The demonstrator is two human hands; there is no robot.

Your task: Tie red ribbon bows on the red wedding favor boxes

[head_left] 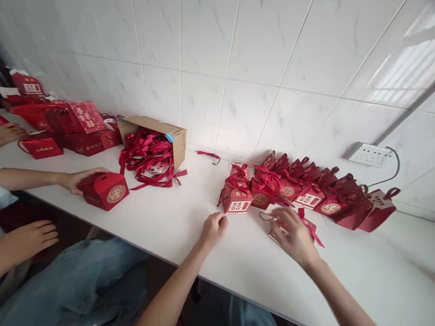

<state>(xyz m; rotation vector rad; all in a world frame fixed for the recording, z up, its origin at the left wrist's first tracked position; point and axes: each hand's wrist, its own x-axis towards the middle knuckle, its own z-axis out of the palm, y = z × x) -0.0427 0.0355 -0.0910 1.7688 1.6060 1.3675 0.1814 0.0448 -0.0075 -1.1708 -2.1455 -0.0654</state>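
Note:
My left hand (213,229) rests on the white table (176,219) with its fingers curled in, just in front of a small red gift box (236,201) tied with ribbon; I see nothing in it. My right hand (294,234) is blurred by motion and lies over another small red box with a ribbon (310,226) near the table's front. Behind both, a row of several finished red ribbon boxes (315,191) runs along the tiled wall.
A tipped cardboard carton (167,134) spills red ribbons (147,160) at the middle left. A person on the left touches a larger red box (104,190); another person's hand sits further left by red bags (78,127). A wall socket (368,154) is at the right.

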